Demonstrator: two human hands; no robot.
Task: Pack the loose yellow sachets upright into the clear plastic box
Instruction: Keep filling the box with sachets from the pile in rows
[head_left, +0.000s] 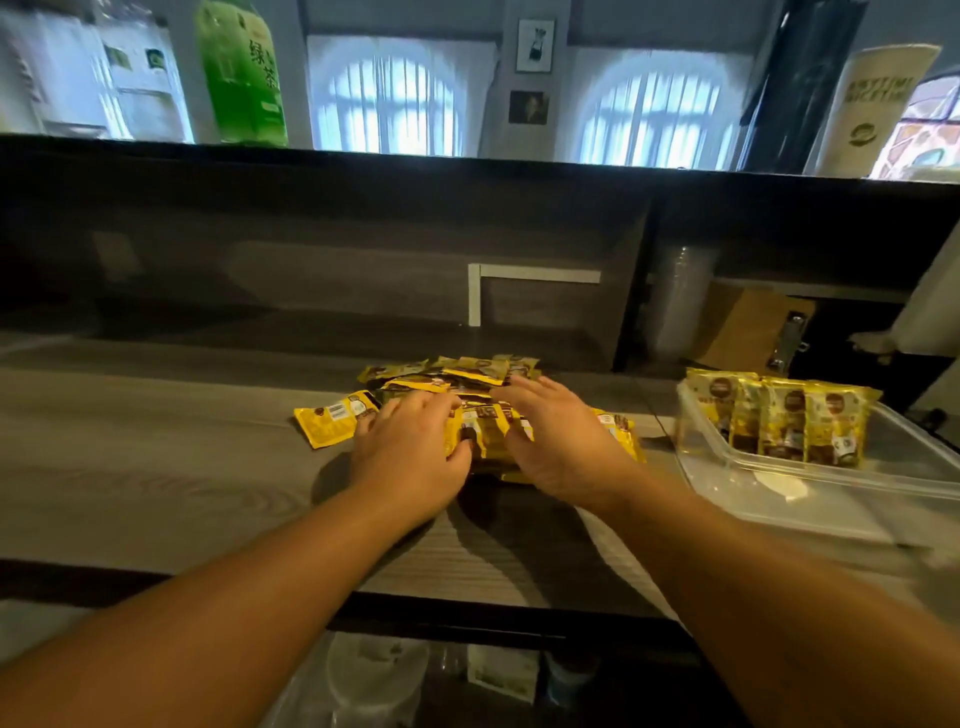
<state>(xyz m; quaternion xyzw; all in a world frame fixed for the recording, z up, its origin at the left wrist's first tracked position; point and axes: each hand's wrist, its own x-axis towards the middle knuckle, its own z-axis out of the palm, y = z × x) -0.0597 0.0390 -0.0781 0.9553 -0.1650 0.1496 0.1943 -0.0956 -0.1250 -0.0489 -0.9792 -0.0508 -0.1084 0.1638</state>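
A grey wood-grain desk (156, 467) carries everything, running out under both forearms and away to either side of the hands. Well off to the right of the right hand sits the clear plastic box (831, 499), shallow and long, with a row of yellow sachets (779, 415) standing upright at its far end and the near part of its floor bare. Directly under and beyond both hands lies the loose pile of sachets (483, 387), yellow with brown print, overlapping one another flat on the desk. The left hand (410, 447) lies palm down on the left part of the pile, its fingers curled round a bundle of sachets at the near edge. The right hand (561, 441) rests on the right part of the pile with fingers straight and spread, pressing the packets rather than gripping them. Just to the left of the left hand, a single sachet (335, 418) lies flat, its barcode side up, partly tucked beneath that hand's fingers.
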